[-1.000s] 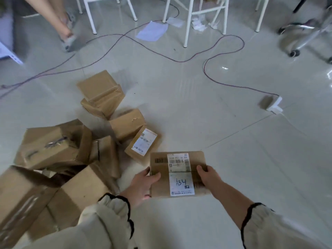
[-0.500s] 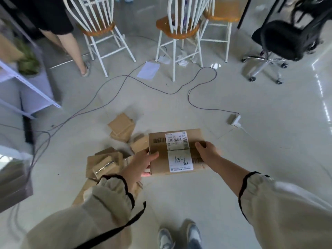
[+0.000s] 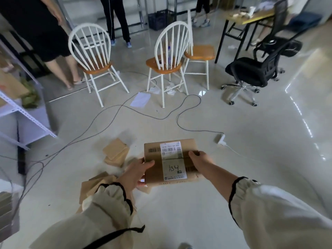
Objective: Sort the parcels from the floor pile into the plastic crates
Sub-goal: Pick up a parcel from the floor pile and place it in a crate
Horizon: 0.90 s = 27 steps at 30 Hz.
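From the head camera, a cardboard parcel (image 3: 170,161) marked "A34" is held level above the floor (image 3: 233,168), the left hand (image 3: 136,172) gripping its left edge and the right hand (image 3: 201,159) curled over its right edge, with more parcels (image 3: 115,152) piled on the floor just left.

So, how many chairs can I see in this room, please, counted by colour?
White chairs with orange seats: 3 (left, middle, right)
Black office chair: 1
Total: 4
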Tool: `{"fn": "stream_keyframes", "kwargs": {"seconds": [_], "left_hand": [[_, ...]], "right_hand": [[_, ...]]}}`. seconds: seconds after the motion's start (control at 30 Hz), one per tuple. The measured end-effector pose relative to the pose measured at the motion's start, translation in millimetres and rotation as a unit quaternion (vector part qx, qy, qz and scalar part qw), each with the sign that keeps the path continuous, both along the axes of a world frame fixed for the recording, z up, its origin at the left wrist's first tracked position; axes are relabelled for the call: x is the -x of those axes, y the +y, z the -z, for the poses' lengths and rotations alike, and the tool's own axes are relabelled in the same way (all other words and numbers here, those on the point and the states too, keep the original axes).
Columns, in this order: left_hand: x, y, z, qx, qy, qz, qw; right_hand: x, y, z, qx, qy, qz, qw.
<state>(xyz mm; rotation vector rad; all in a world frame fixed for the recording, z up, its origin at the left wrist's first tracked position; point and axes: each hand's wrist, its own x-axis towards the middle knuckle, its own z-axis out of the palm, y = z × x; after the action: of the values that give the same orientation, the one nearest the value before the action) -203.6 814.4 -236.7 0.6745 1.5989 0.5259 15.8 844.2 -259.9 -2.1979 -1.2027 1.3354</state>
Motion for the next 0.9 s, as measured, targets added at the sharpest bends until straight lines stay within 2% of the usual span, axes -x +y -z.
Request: {"fn": "stream_keyframes", "kwargs": {"seconds": [0.3,0.5,0.67,0.9], "left_hand": [[-57,51,-38,-0.075,0.017,0.157,0.985],[-115,60,-58,-0.093,-0.005,0.287,0.953],[-174,38,-64,-0.104,-0.015,0.393,0.914],[-269,-41,-81,-0.097,-0.043,0.529,0.842]], "right_hand": [[-53,-18,-41,-0.048,0.004,0.183,0.982],[-95,-64,-64,-0.073,-0.037,0.293,0.953],[-131,-130,-70,-0.086,-0.048,0.396,0.913],[-176,-260,-85,-0.104,-0.049,0.541,0.833]]}}
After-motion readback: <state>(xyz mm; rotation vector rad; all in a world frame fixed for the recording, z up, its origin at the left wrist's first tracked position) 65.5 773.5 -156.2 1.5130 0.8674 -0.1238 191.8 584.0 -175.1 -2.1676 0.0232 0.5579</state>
